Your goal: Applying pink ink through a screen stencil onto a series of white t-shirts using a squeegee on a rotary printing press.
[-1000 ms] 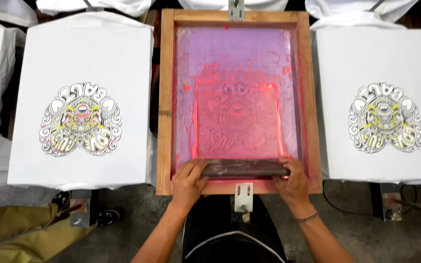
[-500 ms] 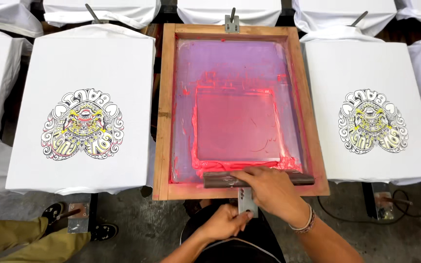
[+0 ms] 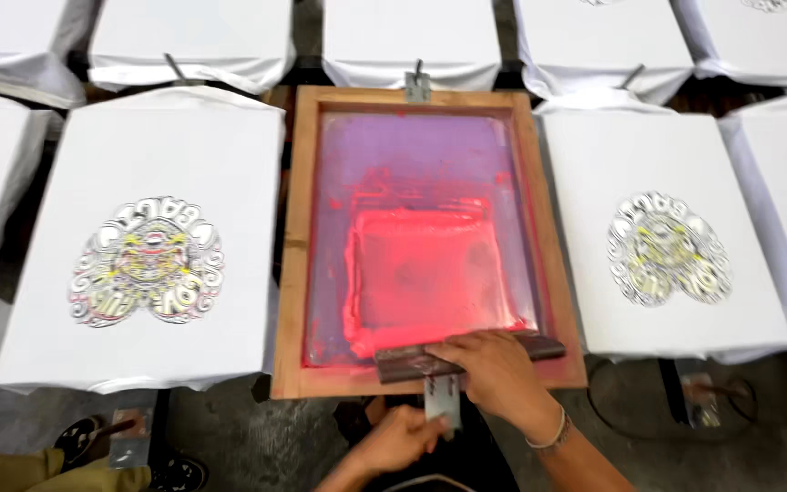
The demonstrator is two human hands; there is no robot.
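A wooden-framed printing screen (image 3: 293, 273) lies flat in front of me, its purple mesh (image 3: 412, 155) covered by a square of wet red ink (image 3: 421, 273). A dark squeegee (image 3: 546, 347) rests across the near edge of the mesh. My right hand (image 3: 494, 374) lies over its middle and grips it. My left hand (image 3: 398, 437) is lower, below the frame, with its fingers closed on the metal bracket (image 3: 442, 398) that sticks out of the frame's near side.
White shirts on flat boards flank the screen, each with a round multicoloured print: one on the left (image 3: 148, 264) and one on the right (image 3: 667, 246). More white shirts line the far row (image 3: 412, 36). Someone's shoe (image 3: 79, 437) and a grey floor show below.
My left hand has let go of the squeegee and dropped to the bracket under the frame. Red ink now covers the design area. My right hand has shifted to the squeegee's middle.
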